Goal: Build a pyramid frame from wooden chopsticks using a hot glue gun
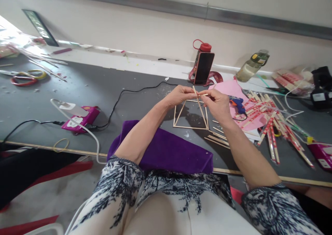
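A frame of thin wooden sticks (190,127) lies on the dark grey table, with a rectangular base and sticks slanting up from it. My left hand (181,94) is pinched near the upper end of a slanting wooden stick (201,110). Close beside it, my right hand (218,104) is closed on a short wooden stick (204,95) that crosses the slanting one. The fingertips of both hands nearly meet, so their exact contact is partly hidden. Several loose sticks (218,140) lie by my right forearm. A blue glue gun (237,104) rests behind my right hand.
A phone (204,68) leans on a red-capped bottle (205,47). Wrapped chopsticks (275,124) are heaped on the right, near a green-lidded bottle (250,67). Purple cloth (168,148) lies at the front edge. Left are a magenta power strip (83,119), cables and scissors (24,79).
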